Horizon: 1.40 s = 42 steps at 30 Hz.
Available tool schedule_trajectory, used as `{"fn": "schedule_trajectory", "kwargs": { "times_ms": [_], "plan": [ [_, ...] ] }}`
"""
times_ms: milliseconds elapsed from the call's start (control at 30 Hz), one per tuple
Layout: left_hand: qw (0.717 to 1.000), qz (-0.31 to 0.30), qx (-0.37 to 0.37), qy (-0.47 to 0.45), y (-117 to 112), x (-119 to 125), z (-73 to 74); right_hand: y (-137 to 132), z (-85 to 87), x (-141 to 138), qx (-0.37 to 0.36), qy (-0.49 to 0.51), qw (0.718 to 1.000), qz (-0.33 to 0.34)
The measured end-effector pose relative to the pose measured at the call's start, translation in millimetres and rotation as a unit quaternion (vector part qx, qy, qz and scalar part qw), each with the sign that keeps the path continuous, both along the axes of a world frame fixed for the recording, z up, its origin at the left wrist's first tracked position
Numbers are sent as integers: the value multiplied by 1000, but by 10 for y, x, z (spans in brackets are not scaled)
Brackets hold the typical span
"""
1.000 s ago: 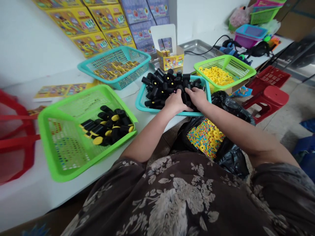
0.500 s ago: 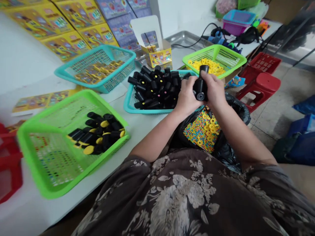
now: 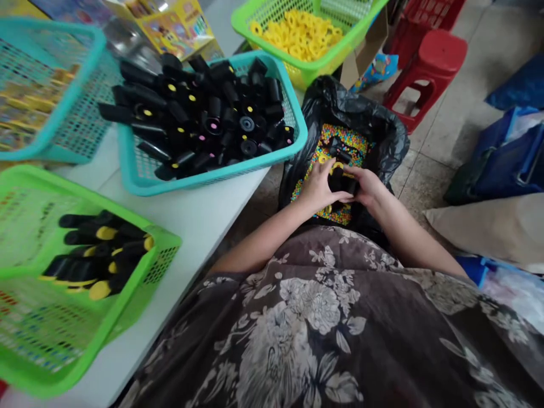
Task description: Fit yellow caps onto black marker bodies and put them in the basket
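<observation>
My left hand (image 3: pixel 317 188) and my right hand (image 3: pixel 369 186) are close together, low over a container lined with a black plastic bag (image 3: pixel 385 133). Between them are black plastic tubes (image 3: pixel 339 180), with fingers of both hands curled round; the exact number is hidden. Small multicoloured beads (image 3: pixel 312 164) fill the container, with yellow rings lying among them. Just beyond my fingertips, another black tube (image 3: pixel 340 150) rests on the beads. To the left, a turquoise basket (image 3: pixel 221 174) is heaped with black tubes, some with yellow or pink dots on their ends.
A green basket (image 3: pixel 127 309) at the left holds black tubes with yellow ends. Yellow rings fill another green basket (image 3: pixel 304 67) at the back. A turquoise basket (image 3: pixel 91 56) holds small yellow packets. A red stool (image 3: pixel 440 54) stands on the floor to the right.
Both hands have moved down from beside the turquoise basket to the beads in the bag-lined container, bringing the black tubes. The view has tilted down and shifted right.
</observation>
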<state>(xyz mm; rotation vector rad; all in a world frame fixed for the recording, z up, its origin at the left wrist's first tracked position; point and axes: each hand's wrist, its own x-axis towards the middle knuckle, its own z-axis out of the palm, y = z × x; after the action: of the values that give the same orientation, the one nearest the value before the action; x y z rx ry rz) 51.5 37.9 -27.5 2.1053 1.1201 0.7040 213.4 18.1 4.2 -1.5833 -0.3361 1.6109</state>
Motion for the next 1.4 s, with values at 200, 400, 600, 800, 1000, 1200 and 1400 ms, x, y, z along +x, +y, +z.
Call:
{"fn": "schedule_trajectory", "kwargs": {
  "times_ms": [200,400,600,800,1000,1200,1400],
  "plan": [
    [988,-112,101,37,-50,-121,59,-105,-44,31,-15,103,994,23],
    [988,-140,55,-41,-147,-57,22,-157,-115,-70,-1,127,992,-11],
    [985,-51,-36,-163,-221,32,38,-176,-177,-35,86,47,995,-10],
    [889,108,-305,-324,23,-135,175,-128,-219,312,214,-227,950,5],
    [838,87,-436,-317,-211,-308,210,-468,-140,182,408,-434,772,223],
    [835,5,-504,-220,-408,-464,83,-755,-99,-121,373,-499,642,447],
    [950,-12,-309,-35,-291,-511,-142,-755,66,-75,195,-602,519,575]
  ]
}}
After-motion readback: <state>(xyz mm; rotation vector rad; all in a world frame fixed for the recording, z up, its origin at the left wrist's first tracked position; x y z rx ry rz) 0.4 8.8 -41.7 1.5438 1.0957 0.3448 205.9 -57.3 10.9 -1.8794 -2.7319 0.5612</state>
